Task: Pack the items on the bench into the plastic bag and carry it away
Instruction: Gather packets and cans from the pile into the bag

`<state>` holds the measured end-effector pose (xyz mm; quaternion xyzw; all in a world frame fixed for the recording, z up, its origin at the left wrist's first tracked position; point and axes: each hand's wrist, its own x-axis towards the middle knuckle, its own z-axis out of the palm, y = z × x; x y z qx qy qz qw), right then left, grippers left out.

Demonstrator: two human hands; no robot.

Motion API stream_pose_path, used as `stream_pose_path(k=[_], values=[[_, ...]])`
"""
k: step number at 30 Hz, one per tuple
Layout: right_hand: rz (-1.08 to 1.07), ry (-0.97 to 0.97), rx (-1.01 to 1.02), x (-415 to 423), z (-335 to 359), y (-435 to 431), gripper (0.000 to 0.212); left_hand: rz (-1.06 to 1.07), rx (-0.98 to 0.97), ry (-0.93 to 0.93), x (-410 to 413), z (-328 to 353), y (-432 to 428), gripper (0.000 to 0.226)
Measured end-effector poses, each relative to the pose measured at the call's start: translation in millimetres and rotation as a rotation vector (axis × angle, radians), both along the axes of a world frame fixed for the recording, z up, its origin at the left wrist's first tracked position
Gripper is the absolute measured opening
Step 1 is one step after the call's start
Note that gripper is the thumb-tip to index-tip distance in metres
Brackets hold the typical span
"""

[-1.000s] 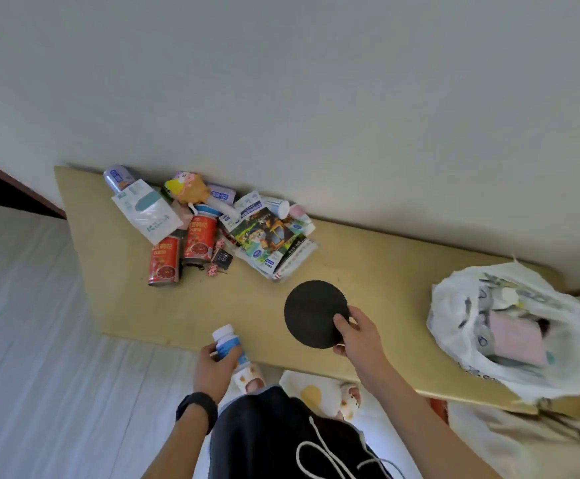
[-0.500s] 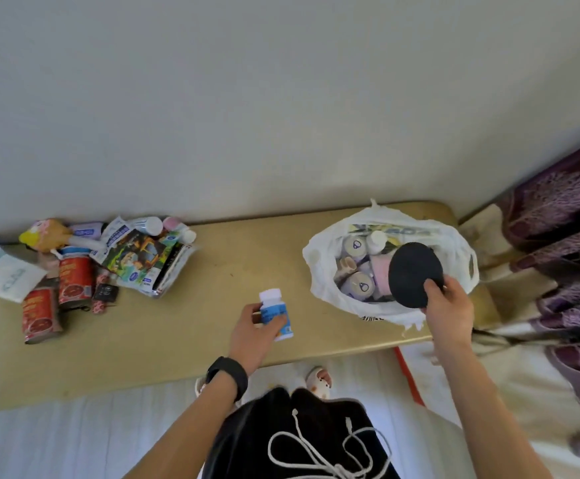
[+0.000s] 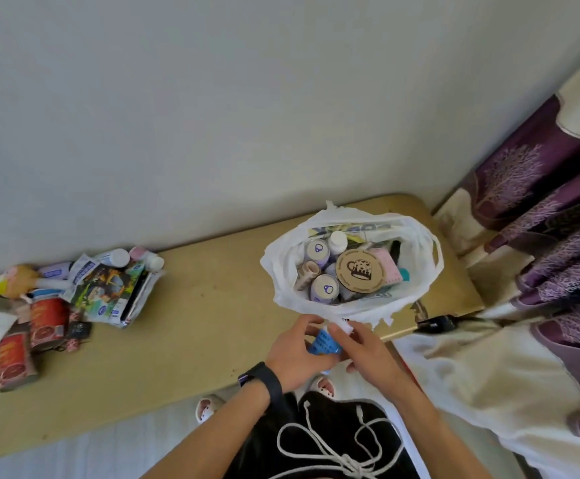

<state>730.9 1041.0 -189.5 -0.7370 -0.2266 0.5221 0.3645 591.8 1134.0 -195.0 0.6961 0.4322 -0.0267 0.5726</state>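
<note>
Blue bottle (image 3: pixel 323 343) held near bench (image 3: pixel 195 323) front edge.

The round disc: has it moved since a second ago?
Yes. The disc went rightward along the bench into the plastic bag, cup print up.

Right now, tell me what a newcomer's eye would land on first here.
The open white plastic bag at the bench's right end, full of small containers and topped by a round wooden disc with a mug picture. In front of it, the left hand and right hand grip a blue-labelled bottle. A colourful heap of packets lies at the left end.
</note>
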Motion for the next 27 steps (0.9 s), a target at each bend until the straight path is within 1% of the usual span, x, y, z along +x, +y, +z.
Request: stream_pose_path(k=[3,4,7,9,10,11,12,13,15,17,19,23,25,27], values=[[-0.070,-0.043,-0.020,13.4,-7.7,-8.7,0.035,-0.133,0.124,0.026,16.5,-1.5,-1.5,0.068],[-0.108,-0.059,-0.026,20.0,-8.1,-9.3,0.035,-0.180,0.219,0.041,22.0,-3.7,-1.0,0.065],[-0.275,-0.139,-0.005,47.0,-7.8,-7.0,0.035,-0.267,0.625,0.068,37.7,-15.3,10.6,0.057],[-0.366,-0.272,-0.009,66.3,-6.3,-2.2,0.044,-0.448,0.799,0.205,45.0,-25.7,24.3,0.057],[-0.393,-0.325,-0.006,74.7,-5.2,1.7,0.045,-0.557,0.834,0.301,47.8,-31.3,29.9,0.061],[-0.408,-0.351,0.009,81.4,-1.9,7.2,0.042,-0.645,0.844,0.387,50.8,-34.8,33.4,0.064],[-0.402,-0.366,0.020,86.8,0.2,13.6,0.038,-0.690,0.837,0.448,53.7,-36.2,34.3,0.064],[-0.369,-0.383,0.018,90.9,2.2,20.3,0.036,-0.706,0.825,0.491,57.5,-36.8,33.8,0.060],[-0.227,-0.437,-0.026,96.0,3.5,33.1,0.040,-0.751,0.762,0.551,64.6,-38.7,30.5,0.044],[-0.055,-0.468,-0.087,97.4,-2.7,43.6,0.044,-0.845,0.755,0.580,68.1,-41.1,25.3,0.035],[0.091,-0.454,-0.132,96.8,-13.4,51.3,0.047,-0.908,0.793,0.551,69.7,-42.0,18.8,0.034],[0.423,-0.525,-0.272,93.1,-35.2,59.8,0.050,-0.929,0.830,0.492,65.4,-32.9,15.6,0.035],[0.475,-0.489,-0.290,93.6,-43.6,58.4,0.048,-0.929,0.835,0.486,61.2,-28.3,19.1,0.034],[0.405,-0.353,-0.263,94.7,-50.0,54.3,0.049,-0.916,0.820,0.476,57.6,-23.5,22.4,0.038]])
